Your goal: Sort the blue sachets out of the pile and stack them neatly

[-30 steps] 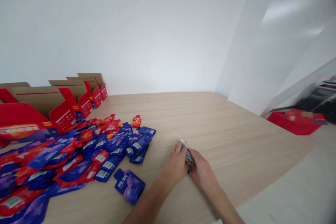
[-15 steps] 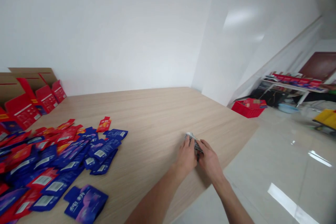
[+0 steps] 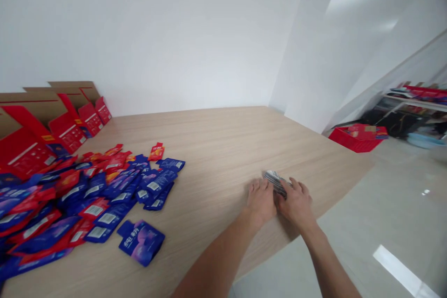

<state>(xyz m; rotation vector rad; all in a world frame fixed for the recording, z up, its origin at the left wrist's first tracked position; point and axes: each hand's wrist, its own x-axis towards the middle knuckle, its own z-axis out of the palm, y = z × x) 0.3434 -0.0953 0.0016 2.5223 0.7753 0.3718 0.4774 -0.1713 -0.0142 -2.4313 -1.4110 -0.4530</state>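
Note:
A small folded cloth (image 3: 274,180) with grey and white stripes lies on the wooden table near its right front edge. My left hand (image 3: 261,199) presses against the cloth's left side, fingers bent and close together. From the right, my right hand (image 3: 297,201) grips the same cloth, its thumb on the near part and its fingers over the far right. Much of the cloth is hidden under both hands.
On the left of the table (image 3: 209,149) lies a heap of blue and red pouches (image 3: 104,191). One blue pouch (image 3: 142,242) lies apart. Open red cartons (image 3: 66,130) line the back left. A red basket (image 3: 358,139) stands on the floor to the right.
The view has shifted, so the table and pouches appear farther right. Both hands stay at the striped cloth; my left fingers now sit more beside it than over it.

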